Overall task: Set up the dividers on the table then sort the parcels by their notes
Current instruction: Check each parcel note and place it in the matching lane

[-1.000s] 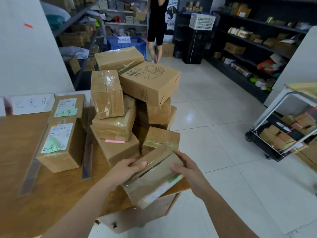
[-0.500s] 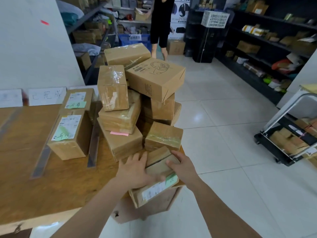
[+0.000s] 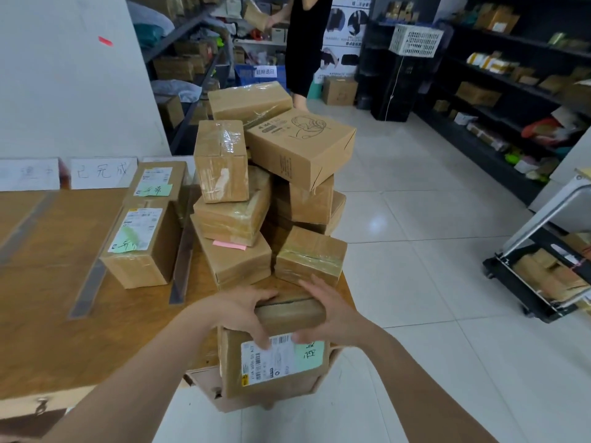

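Fingers (image 3: 267,341) of the left hand (image 3: 236,310) and right hand (image 3: 334,316) clamp a parcel (image 3: 275,369) over the tabletop's (image 3: 64,314) near corner, its green note (image 3: 311,354) facing up. Gripped only along its top, it could slip floorward; nudging the leaning stack (image 3: 256,193) behind could topple it.

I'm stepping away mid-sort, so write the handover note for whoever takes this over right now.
Hands: left hand and right hand both grip one parcel at the table's near right corner. Its shipping label and green note are turned toward the camera.
Done: dividers are set on the table; two green-noted parcels sit in one lane between them.
Left: place the held parcel by its note, then sort the pile at the table's right end.
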### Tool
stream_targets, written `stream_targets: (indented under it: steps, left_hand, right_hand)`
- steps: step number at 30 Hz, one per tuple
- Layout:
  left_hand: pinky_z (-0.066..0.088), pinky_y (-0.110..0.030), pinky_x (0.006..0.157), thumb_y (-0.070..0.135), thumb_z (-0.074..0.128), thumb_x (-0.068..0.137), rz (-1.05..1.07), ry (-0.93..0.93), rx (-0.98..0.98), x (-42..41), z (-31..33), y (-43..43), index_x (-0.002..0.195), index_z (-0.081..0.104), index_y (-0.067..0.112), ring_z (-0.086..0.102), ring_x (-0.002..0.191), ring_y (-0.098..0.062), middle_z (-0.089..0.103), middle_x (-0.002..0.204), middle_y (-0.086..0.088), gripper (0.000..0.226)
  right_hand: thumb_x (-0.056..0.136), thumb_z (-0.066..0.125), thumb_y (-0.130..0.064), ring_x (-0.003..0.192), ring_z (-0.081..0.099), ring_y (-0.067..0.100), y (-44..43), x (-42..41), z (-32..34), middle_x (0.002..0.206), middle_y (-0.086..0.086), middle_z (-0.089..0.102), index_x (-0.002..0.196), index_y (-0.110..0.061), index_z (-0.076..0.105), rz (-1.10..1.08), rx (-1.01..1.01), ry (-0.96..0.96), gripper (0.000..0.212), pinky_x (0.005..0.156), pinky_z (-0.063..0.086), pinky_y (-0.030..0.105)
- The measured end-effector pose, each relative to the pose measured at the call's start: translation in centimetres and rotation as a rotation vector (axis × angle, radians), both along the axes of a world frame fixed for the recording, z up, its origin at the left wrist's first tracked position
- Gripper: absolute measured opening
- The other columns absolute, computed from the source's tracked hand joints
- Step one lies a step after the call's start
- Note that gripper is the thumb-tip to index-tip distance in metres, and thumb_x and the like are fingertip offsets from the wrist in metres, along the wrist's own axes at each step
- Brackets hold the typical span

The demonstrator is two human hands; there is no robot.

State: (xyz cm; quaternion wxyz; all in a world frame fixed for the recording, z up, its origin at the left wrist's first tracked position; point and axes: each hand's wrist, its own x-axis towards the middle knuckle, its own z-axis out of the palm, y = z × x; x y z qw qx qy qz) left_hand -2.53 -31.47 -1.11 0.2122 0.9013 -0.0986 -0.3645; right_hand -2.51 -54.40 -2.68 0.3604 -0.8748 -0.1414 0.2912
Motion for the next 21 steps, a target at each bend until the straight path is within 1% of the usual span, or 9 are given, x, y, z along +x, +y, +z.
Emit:
stream_targets:
  steps: [2, 6, 8, 10, 12, 14, 17, 19, 21]
  left_hand:
    - [0.043, -0.039, 0.104, 0.046, 0.083, 0.061, -0.093, -0.033, 0.033, 0.3, 1.1, -0.4, 0.149, 0.022, 0.040, 0.047, 0.122, -0.013, 0.044, 0.141, 0.012, 0.108]
    - [0.048, -0.036, 0.099, 0.041, 0.085, 0.059, -0.172, -0.031, 0.024, 0.4, 3.0, -0.3, 0.142, 0.035, 0.044, 0.053, 0.113, -0.010, 0.055, 0.131, 0.015, 0.097]
    - [0.046, -0.035, 0.099, 0.036, 0.085, 0.064, -0.131, -0.084, 0.010, 0.0, 3.4, 0.2, 0.140, 0.040, 0.042, 0.052, 0.115, -0.012, 0.053, 0.128, 0.015, 0.088]
    - [0.034, -0.042, 0.111, 0.037, 0.081, 0.071, -0.012, -0.187, -0.003, -0.8, 3.5, 0.8, 0.144, 0.035, 0.039, 0.042, 0.128, -0.016, 0.044, 0.138, 0.012, 0.086]
    - [0.017, -0.051, 0.118, 0.047, 0.076, 0.074, 0.125, -0.358, 0.019, -1.6, 3.0, 1.6, 0.150, 0.024, 0.037, 0.027, 0.140, -0.019, 0.029, 0.153, 0.008, 0.092]
    - [0.028, -0.050, 0.115, 0.051, 0.076, 0.074, 0.331, -0.495, -0.061, -2.7, 2.3, 2.0, 0.153, 0.013, 0.035, 0.031, 0.138, -0.019, 0.024, 0.155, 0.006, 0.102]
    - [0.056, -0.031, 0.088, 0.040, 0.082, 0.073, 0.679, -0.549, -0.344, -4.9, 1.8, 1.8, 0.153, 0.006, 0.037, 0.050, 0.116, -0.004, 0.030, 0.141, 0.014, 0.110]
    - [0.052, -0.018, 0.081, 0.037, 0.081, 0.075, 0.827, -0.577, -0.420, -6.4, 1.7, 1.3, 0.152, 0.010, 0.033, 0.048, 0.108, 0.005, 0.026, 0.138, 0.019, 0.104]
    - [0.047, -0.025, 0.091, 0.040, 0.079, 0.075, 0.980, -0.581, -0.501, -7.6, 1.1, 1.1, 0.154, 0.002, 0.028, 0.043, 0.120, -0.001, 0.024, 0.147, 0.015, 0.111]
  right_hand:
    - [0.064, 0.084, -0.048, 0.149, -0.006, 0.011, 0.7, 0.5, 0.5, 0.162, -0.014, -0.005, 0.154, -0.039, 0.008, 0.201, -0.189, -0.090, 0.118, 0.121, 0.010, 0.048]
    - [0.059, 0.088, -0.042, 0.135, 0.030, 0.013, 1.5, 0.8, 0.9, 0.146, -0.009, 0.033, 0.150, -0.036, 0.023, 0.211, -0.162, -0.035, 0.112, 0.113, 0.035, 0.037]
    - [0.051, 0.090, -0.046, 0.125, 0.044, 0.010, 1.7, 0.8, 0.5, 0.136, -0.010, 0.042, 0.145, -0.038, 0.034, 0.134, -0.119, -0.012, 0.109, 0.103, 0.047, 0.034]
    - [0.045, 0.091, -0.048, 0.113, 0.058, 0.009, 1.8, 0.8, 0.0, 0.132, -0.008, 0.052, 0.138, -0.039, 0.041, 0.022, -0.039, 0.060, 0.105, 0.093, 0.055, 0.033]
    - [0.052, 0.092, -0.040, 0.098, 0.068, 0.010, 1.8, 0.5, 0.1, 0.121, -0.006, 0.062, 0.133, -0.037, 0.043, -0.090, 0.068, 0.138, 0.094, 0.083, 0.059, 0.032]
    - [0.062, 0.091, -0.032, 0.088, 0.073, 0.010, 1.7, 0.0, 0.5, 0.111, -0.004, 0.068, 0.130, -0.035, 0.044, -0.194, 0.197, 0.208, 0.082, 0.079, 0.060, 0.033]
    - [0.066, 0.089, -0.033, 0.086, 0.074, 0.014, 1.9, -0.5, 0.9, 0.105, 0.001, 0.073, 0.127, -0.035, 0.046, -0.287, 0.323, 0.260, 0.075, 0.084, 0.059, 0.040]
    - [0.066, 0.088, -0.035, 0.086, 0.074, 0.016, 2.4, -0.9, 1.1, 0.100, 0.000, 0.075, 0.125, -0.035, 0.047, -0.313, 0.373, 0.281, 0.071, 0.087, 0.057, 0.042]
    - [0.069, 0.085, -0.035, 0.086, 0.074, 0.016, 3.0, -1.4, 1.3, 0.096, -0.001, 0.076, 0.123, -0.034, 0.048, -0.339, 0.427, 0.303, 0.066, 0.085, 0.058, 0.042]
